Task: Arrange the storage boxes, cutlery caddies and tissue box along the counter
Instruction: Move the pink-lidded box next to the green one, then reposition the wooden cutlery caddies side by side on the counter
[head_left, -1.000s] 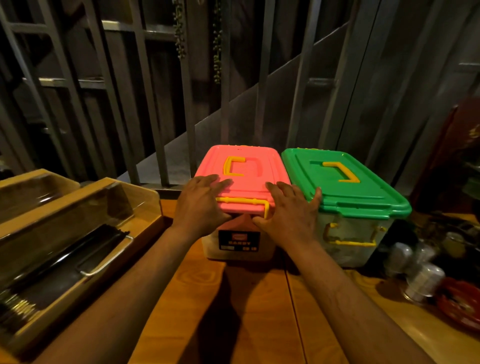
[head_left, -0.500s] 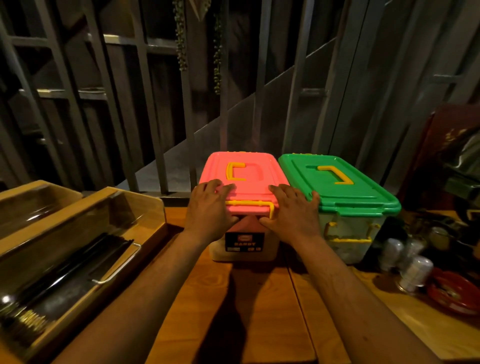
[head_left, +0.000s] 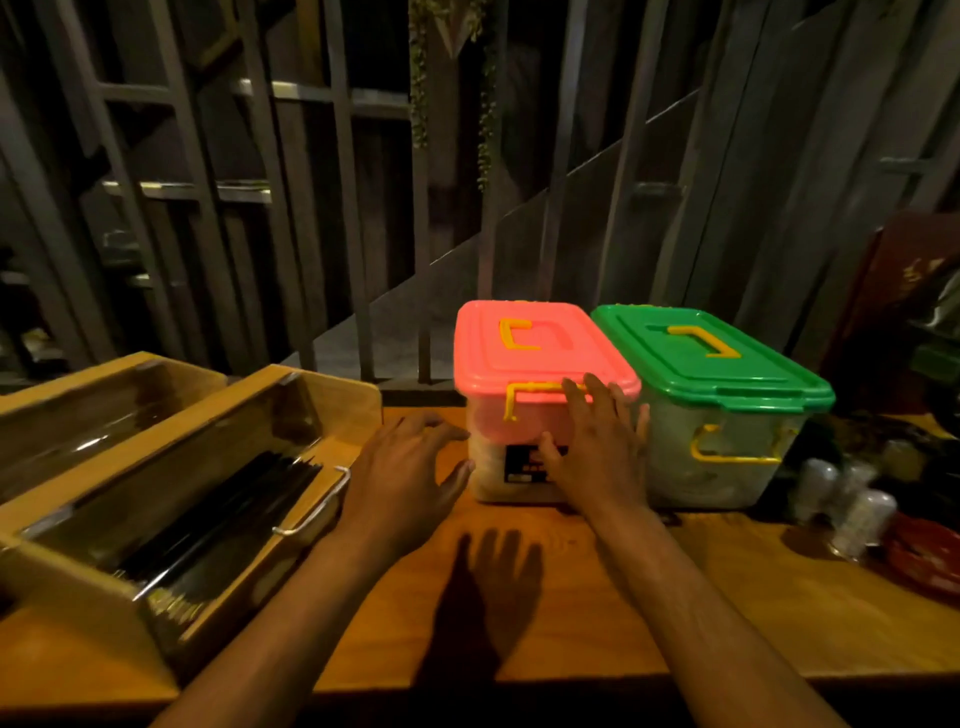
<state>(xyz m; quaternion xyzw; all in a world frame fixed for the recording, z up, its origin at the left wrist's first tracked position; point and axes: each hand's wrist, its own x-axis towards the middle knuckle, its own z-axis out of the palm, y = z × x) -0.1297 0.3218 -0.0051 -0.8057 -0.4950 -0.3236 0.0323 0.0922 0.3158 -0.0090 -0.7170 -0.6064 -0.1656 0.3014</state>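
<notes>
A storage box with a pink lid (head_left: 540, 348) and yellow handle stands on the wooden counter (head_left: 571, 613), side by side with a green-lidded storage box (head_left: 711, 358) on its right. My left hand (head_left: 405, 478) hovers open just left of the pink box's front, holding nothing. My right hand (head_left: 597, 447) lies spread against the pink box's front right corner, fingertips at the yellow latch, not gripping. A wooden cutlery caddy (head_left: 218, 483) with dark chopsticks and a metal handle lies at the left. A second wooden caddy (head_left: 93, 400) sits behind it. No tissue box is in view.
Small glass shakers (head_left: 857, 499) and a red dish (head_left: 930, 561) crowd the counter's right end. Dark vertical railings (head_left: 363, 208) and a stair run right behind the counter. The counter's front edge is near my forearms.
Both hands have come off the pink lid. The left hand dropped to the left of the box; the right slid down its front. The boxes stand as before.
</notes>
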